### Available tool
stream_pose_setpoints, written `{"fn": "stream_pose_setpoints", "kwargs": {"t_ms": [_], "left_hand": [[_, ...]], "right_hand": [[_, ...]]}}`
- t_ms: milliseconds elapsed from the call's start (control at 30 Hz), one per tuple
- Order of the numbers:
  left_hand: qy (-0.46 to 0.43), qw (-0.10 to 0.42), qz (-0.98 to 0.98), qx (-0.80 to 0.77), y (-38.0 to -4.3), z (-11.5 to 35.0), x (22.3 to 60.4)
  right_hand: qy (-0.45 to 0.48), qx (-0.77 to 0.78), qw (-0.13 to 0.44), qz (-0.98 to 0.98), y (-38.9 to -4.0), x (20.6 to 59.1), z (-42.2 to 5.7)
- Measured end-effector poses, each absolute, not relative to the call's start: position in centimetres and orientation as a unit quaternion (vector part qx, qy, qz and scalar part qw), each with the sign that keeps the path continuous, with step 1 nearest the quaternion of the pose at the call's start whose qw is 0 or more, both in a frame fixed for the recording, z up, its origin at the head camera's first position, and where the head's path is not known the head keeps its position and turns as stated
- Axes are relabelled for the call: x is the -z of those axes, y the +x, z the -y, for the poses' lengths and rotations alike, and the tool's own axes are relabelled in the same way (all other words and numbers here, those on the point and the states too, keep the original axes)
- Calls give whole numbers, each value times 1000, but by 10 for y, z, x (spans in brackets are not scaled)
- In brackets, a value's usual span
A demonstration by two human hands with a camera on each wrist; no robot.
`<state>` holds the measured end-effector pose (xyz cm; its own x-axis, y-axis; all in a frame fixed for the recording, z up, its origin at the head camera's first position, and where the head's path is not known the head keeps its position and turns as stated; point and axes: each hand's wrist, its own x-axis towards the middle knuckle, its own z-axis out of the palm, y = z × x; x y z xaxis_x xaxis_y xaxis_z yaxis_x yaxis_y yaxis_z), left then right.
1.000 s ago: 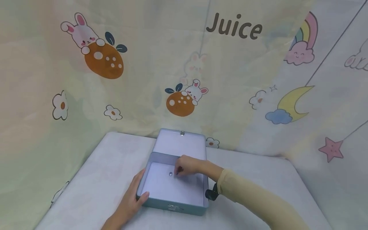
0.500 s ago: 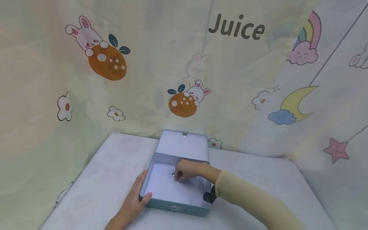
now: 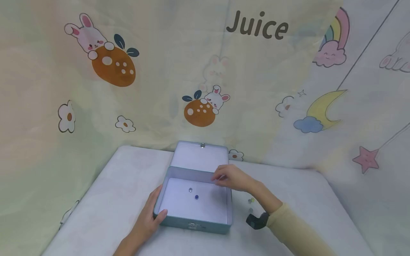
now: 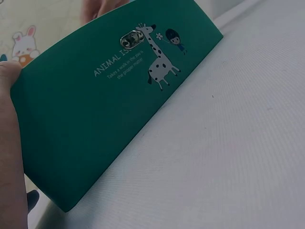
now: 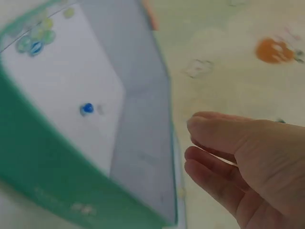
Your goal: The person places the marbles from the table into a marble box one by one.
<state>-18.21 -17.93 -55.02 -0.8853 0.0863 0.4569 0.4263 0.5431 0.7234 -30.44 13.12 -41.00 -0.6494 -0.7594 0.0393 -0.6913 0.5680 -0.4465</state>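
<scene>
A green tin box [image 3: 179, 225] with a white inside stands with its lid [image 3: 200, 156] tipped back. My left hand [image 3: 148, 217] grips its left wall, thumb over the front corner; in the left wrist view part of that hand is at the left edge by the giraffe print. On the box floor lie a clear glass marble [image 3: 190, 190] and a blue marble [image 3: 196, 197]. My right hand [image 3: 235, 177] hovers over the box's back right corner. In the right wrist view its thumb and fingers [image 5: 212, 179] are apart with nothing between them.
Several yellowish and clear marbles [image 3: 251, 201] sit on the white tabletop [image 3: 288, 199] right of the box, partly under the right forearm. The right wrist view also shows a blurred cluster of marbles [image 5: 37, 40] by the box wall. A printed curtain [image 3: 153, 71] stands behind.
My right hand was down in the box, fingers pinched beside the clear marble. It has lifted away to the right, its fingers loosened, and the blue marble now shows on the floor of the box.
</scene>
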Motion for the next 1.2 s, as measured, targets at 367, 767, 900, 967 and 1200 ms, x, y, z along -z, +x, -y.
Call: {"fn": "stream_pose_setpoints", "kwargs": {"t_ms": [367,767,900,967,1200], "left_hand": [[-132,197,855,461,-185,197,548],[-134,205,847,471,-185,190,552],[-135,201,847,473,-184,185,551],[-136,201,848,470,-184,183,551],[-142,201,851,463,-182,177,551]], "right_hand": [[-219,315,-62,-921,-283,474,-223],[-143,292,-47,-944,-277,512,-245],[-138,280,-47,-949,-273,516,-248],[-130,278,-43,-951,-271,517,-250],[-125,269,-41,-954,-266,519,-256]]}}
